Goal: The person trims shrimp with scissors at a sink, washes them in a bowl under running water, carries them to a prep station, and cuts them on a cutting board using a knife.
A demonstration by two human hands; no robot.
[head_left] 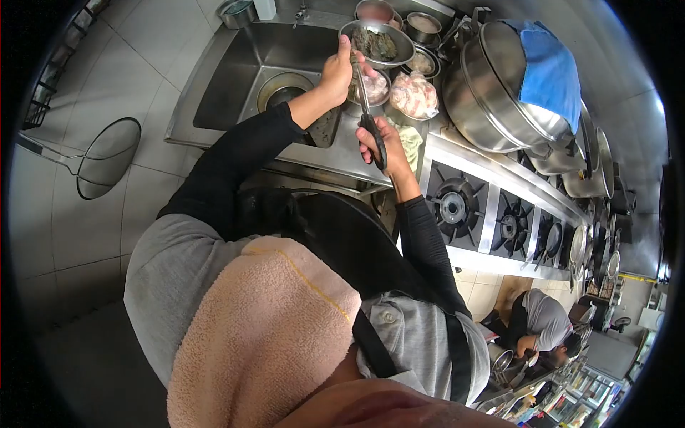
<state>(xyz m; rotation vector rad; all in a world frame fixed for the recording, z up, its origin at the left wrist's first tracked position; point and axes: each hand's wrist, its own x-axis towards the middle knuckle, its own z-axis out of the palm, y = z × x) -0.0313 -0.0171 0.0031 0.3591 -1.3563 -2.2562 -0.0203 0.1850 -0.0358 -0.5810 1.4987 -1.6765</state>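
Note:
My right hand (385, 146) is closed around the black handles of a pair of scissors (372, 132), whose metal blades point up toward my other hand. My left hand (335, 77) is closed at the blade tips, with its thumb raised; what it pinches is small, greyish and too unclear to name. Just beyond the fingers is a metal bowl (405, 51) of dark grey-green pieces, which look like raw shrimp. A smaller bowl of pale pieces (374, 87) sits below the blades. Beside it, a plastic bag of pinkish-white food (414, 96) rests on a container.
A steel sink (235, 78) holding a round pan lies left of my hands. To the right stand a large steel pot (492, 85) with a blue cloth (549, 75) and a row of gas burners (452, 207). A strainer (108, 158) hangs at left. Another person (546, 321) bends at lower right.

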